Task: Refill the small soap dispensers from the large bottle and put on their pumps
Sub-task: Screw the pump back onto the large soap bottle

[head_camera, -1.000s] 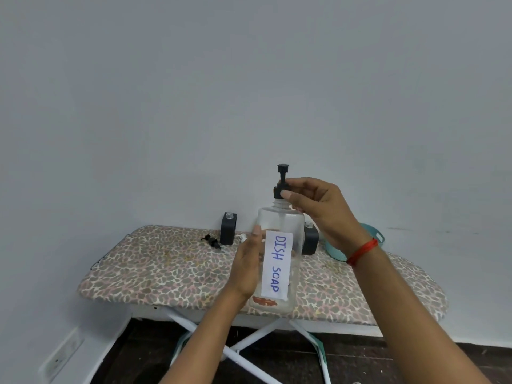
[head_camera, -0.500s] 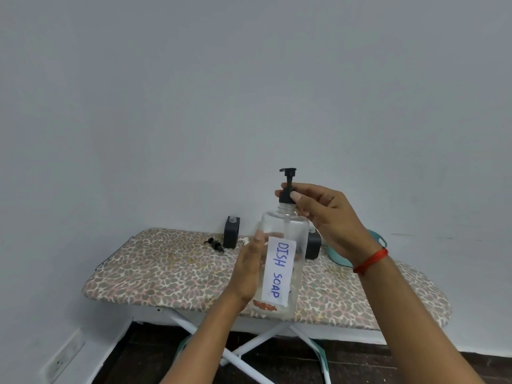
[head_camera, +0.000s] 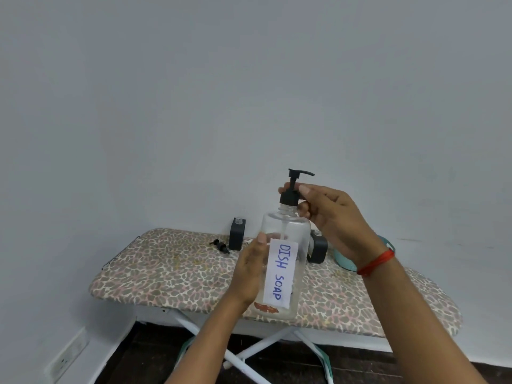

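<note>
I hold a large clear bottle (head_camera: 285, 261) labelled "DISH SOAP" upright above the near edge of the board. My left hand (head_camera: 248, 275) grips its body from the left. My right hand (head_camera: 329, 220) pinches the collar of its black pump (head_camera: 291, 191), whose nozzle points right. Two small dark dispensers stand at the back without pumps: one (head_camera: 237, 233) left of the bottle, one (head_camera: 317, 249) partly hidden behind it. A loose black pump (head_camera: 220, 245) lies on the board near the left dispenser.
A leopard-print ironing board (head_camera: 171, 275) on white crossed legs stands against a plain wall. A teal bowl-like object (head_camera: 343, 257) sits at the back right, mostly hidden by my right wrist. A wall socket (head_camera: 66, 356) is low on the left.
The black pump has turned on the bottle neck: its nozzle faced me, now it points right. My right fingers shifted around the collar. The bottle stays in my left hand.
</note>
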